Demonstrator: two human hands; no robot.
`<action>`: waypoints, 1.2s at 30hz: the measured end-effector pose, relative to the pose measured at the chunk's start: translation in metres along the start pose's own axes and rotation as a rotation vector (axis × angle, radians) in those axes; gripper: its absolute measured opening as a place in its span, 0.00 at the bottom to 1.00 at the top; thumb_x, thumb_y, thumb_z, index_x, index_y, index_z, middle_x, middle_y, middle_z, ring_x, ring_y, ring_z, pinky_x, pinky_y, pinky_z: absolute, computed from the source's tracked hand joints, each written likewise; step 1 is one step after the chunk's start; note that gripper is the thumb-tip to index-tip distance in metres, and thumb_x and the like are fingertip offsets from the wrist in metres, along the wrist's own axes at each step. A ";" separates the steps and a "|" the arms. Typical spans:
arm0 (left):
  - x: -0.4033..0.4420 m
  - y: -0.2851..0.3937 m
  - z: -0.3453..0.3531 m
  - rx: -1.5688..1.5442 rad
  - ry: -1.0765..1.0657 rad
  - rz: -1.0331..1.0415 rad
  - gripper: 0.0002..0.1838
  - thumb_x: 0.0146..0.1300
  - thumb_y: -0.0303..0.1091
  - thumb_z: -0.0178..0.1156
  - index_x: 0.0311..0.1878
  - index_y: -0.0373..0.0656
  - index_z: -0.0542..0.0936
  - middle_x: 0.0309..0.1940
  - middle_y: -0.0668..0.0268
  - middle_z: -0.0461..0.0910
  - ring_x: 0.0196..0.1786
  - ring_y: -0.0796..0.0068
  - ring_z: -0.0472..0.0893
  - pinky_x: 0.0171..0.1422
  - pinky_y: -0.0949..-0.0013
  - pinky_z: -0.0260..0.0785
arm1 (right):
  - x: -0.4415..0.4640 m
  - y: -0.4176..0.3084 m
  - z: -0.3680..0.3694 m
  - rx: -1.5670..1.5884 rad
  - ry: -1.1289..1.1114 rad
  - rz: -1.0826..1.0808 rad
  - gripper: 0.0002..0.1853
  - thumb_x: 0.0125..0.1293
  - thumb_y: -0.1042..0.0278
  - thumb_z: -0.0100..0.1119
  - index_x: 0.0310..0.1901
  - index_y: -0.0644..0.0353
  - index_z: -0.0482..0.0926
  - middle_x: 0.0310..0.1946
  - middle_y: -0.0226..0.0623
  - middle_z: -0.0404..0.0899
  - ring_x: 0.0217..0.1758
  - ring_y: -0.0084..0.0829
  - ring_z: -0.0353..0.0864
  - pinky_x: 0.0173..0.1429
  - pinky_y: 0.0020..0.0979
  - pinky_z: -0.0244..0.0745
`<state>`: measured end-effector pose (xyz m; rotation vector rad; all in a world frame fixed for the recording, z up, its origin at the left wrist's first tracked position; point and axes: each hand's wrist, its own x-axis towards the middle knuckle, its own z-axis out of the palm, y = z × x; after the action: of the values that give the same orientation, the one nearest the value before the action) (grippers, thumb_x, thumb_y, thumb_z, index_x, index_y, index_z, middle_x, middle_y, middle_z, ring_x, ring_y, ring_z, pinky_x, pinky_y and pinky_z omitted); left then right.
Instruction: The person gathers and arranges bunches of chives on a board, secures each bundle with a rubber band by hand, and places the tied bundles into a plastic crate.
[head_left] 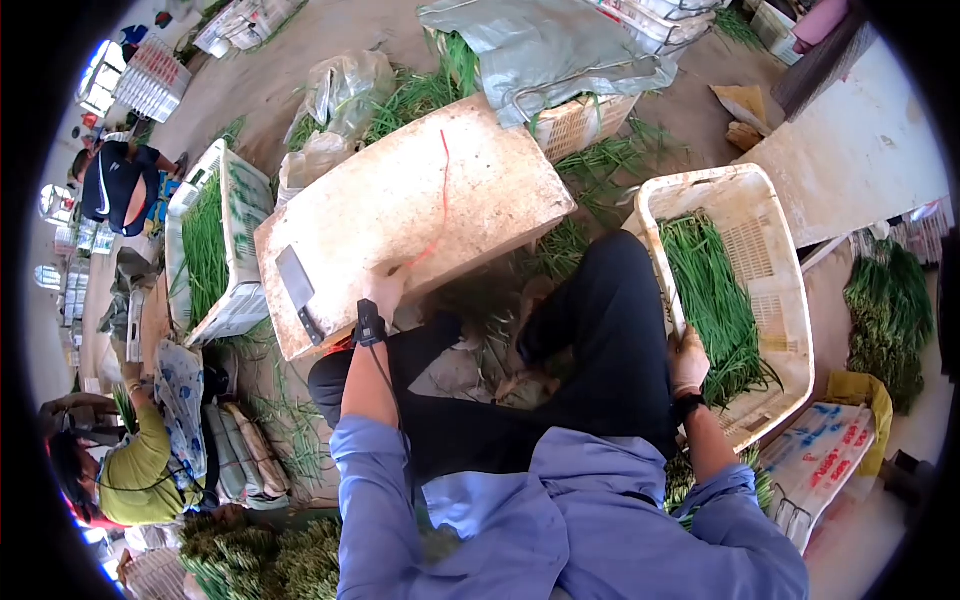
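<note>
My left hand (384, 288) is at the near edge of a stained white worktop (350, 215), its fingers closed and slightly blurred. A thin red tie string (444, 190) runs from those fingertips across the board. Left of that hand lies a cleaver (297, 285) with a dark handle, apart from it. Beside my knee, my right hand (688, 362) has its fingers wrapped on the near rim of a white plastic crate (790, 330). Long green stalks, like garlic chives (708, 300), fill part of this crate.
Another crate (245, 255) of greens stands left of the worktop. A grey sheet (550, 50) covers a crate behind it. Loose greens (610, 160) litter the floor. A person in an olive top (145, 470) sits at lower left; another in dark clothes (120, 185) is farther back.
</note>
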<state>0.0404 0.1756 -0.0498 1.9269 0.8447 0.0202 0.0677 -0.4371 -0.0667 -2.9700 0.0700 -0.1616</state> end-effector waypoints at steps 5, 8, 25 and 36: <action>-0.012 0.016 0.003 -0.085 0.018 -0.001 0.16 0.72 0.36 0.65 0.53 0.32 0.88 0.42 0.64 0.90 0.42 0.72 0.84 0.50 0.66 0.76 | 0.004 -0.012 -0.017 0.070 -0.052 0.077 0.15 0.72 0.56 0.64 0.54 0.54 0.83 0.38 0.49 0.87 0.40 0.54 0.88 0.45 0.54 0.84; 0.012 -0.020 0.000 -0.144 -0.035 0.045 0.11 0.74 0.32 0.63 0.46 0.32 0.88 0.33 0.67 0.84 0.35 0.77 0.81 0.38 0.72 0.74 | 0.003 -0.008 -0.014 0.097 0.052 0.015 0.12 0.70 0.56 0.65 0.47 0.54 0.81 0.37 0.46 0.87 0.40 0.52 0.89 0.45 0.52 0.85; 0.018 -0.043 -0.054 0.218 0.664 0.067 0.29 0.64 0.27 0.65 0.70 0.39 0.77 0.55 0.49 0.85 0.56 0.51 0.85 0.60 0.54 0.78 | 0.004 -0.008 -0.008 0.012 -0.035 0.046 0.15 0.75 0.56 0.58 0.56 0.53 0.80 0.39 0.44 0.87 0.40 0.50 0.89 0.42 0.51 0.84; 0.019 0.019 0.050 0.618 0.150 0.691 0.48 0.69 0.44 0.69 0.84 0.34 0.57 0.82 0.41 0.60 0.82 0.36 0.62 0.86 0.49 0.57 | 0.001 -0.003 -0.010 0.069 0.027 0.019 0.12 0.69 0.58 0.63 0.49 0.53 0.80 0.34 0.40 0.85 0.36 0.45 0.88 0.39 0.47 0.84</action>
<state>0.0829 0.1418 -0.0663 2.7515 0.2388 0.3572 0.0679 -0.4361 -0.0563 -2.8978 0.0940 -0.1980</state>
